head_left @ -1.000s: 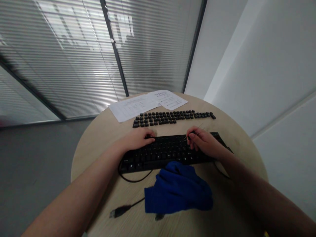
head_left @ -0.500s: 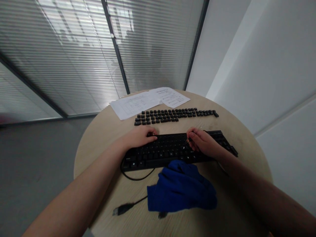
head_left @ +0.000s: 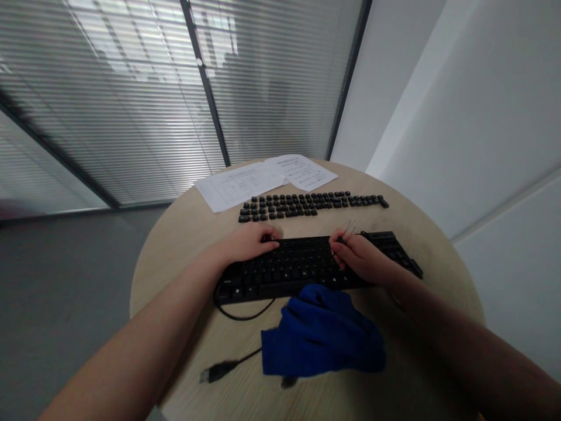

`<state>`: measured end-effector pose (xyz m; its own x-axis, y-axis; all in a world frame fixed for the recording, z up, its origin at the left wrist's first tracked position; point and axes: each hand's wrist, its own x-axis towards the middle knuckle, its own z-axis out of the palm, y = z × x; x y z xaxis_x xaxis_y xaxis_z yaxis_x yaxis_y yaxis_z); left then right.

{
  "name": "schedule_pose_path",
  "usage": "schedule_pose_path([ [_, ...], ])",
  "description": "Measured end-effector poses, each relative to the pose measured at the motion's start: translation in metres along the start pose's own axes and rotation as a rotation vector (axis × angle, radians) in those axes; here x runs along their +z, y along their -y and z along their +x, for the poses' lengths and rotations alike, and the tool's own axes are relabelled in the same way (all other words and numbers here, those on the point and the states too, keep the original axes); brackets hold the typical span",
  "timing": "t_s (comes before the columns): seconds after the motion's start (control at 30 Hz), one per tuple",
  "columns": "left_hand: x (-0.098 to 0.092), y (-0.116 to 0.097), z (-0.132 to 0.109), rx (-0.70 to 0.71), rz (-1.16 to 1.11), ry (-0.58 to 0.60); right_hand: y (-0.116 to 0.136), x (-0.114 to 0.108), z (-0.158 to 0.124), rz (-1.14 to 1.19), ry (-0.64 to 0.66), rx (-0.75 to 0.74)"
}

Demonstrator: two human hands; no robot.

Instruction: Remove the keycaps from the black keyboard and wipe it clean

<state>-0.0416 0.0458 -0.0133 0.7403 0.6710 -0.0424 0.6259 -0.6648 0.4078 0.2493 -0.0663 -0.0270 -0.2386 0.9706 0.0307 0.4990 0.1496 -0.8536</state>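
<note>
A black keyboard (head_left: 280, 275) lies across the table, with many of its upper keys taken off and some keycaps still on the lower row. My left hand (head_left: 248, 241) grips its upper left edge, thumb on top and fingers curled over the far side. Over the right part of the keyboard, my right hand (head_left: 353, 250) is closed on a thin wire tool, seemingly a keycap puller (head_left: 349, 227), whose wires stick up past the fingers. The hand covers the tool's other end. Loose black keycaps (head_left: 293, 206) lie in rows beyond the keyboard.
A crumpled blue cloth (head_left: 322, 336) lies in front of the keyboard, over part of its cable. The USB plug (head_left: 214, 372) pokes out to the left. Printed sheets (head_left: 245, 186) lie at the back of the round wooden table (head_left: 175, 257). A white wall stands at the right.
My right hand has turned slightly and shifted a little left, and more of the wire tool shows above the fingers. My left hand and the keyboard stay put.
</note>
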Motion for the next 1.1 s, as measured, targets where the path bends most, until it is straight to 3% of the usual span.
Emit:
schedule_pose_path([
  [0.13, 0.000, 0.000, 0.000, -0.009, 0.009, -0.009, 0.005, 0.000, -0.002, -0.112, 0.001, -0.049],
  [0.73, 0.002, 0.003, 0.001, 0.016, 0.001, -0.023, 0.004, 0.007, -0.001, -0.189, -0.036, -0.209],
  [1.1, 0.002, 0.003, -0.003, -0.023, -0.089, 0.009, 0.000, 0.013, 0.001, -0.156, -0.038, -0.194],
])
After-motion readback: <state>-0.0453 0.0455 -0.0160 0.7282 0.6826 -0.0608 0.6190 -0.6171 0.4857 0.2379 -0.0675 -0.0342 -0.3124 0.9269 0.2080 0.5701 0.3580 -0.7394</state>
